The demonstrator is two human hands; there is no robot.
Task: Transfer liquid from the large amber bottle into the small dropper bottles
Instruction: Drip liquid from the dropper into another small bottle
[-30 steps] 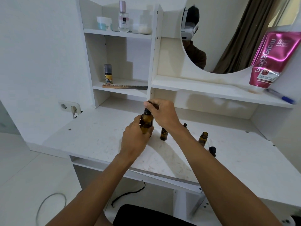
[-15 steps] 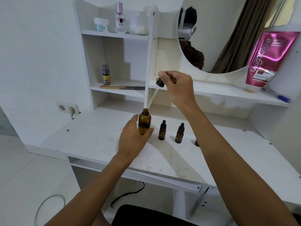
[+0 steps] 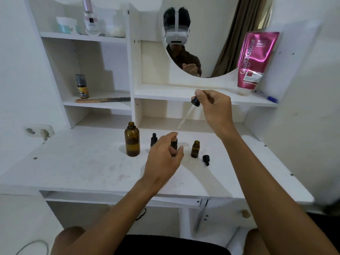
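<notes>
A white desk (image 3: 77, 168) with shelves and a round mirror (image 3: 217, 43) fills the scene. On the right shelf a pink tube (image 3: 254, 59) stands on its cap, with a pen (image 3: 265, 96) just beside it. The left shelves carry a comb (image 3: 103, 99), a small yellow-labelled bottle (image 3: 82, 86), a clear bottle (image 3: 90, 18) and a jar (image 3: 66, 24).

The amber bottle (image 3: 132, 139) stands upright and uncapped on the desk, left of centre, with no hand on it. To its right runs a row of three dropper bottles: the first (image 3: 153, 139) capped, the second (image 3: 173, 144) partly hidden behind the left hand, the third (image 3: 195, 149) open. A loose black cap (image 3: 206, 159) lies on its side just right of and nearer than the open one.

The left hand (image 3: 163, 159) hovers over the second dropper bottle, fingers loosely spread and holding nothing. The right hand (image 3: 215, 107) is raised above the row, thumb and fingers pinched on the black bulb of a dropper (image 3: 187, 112), whose glass tube slants down and left, its tip in the air above the second and third bottles
</notes>
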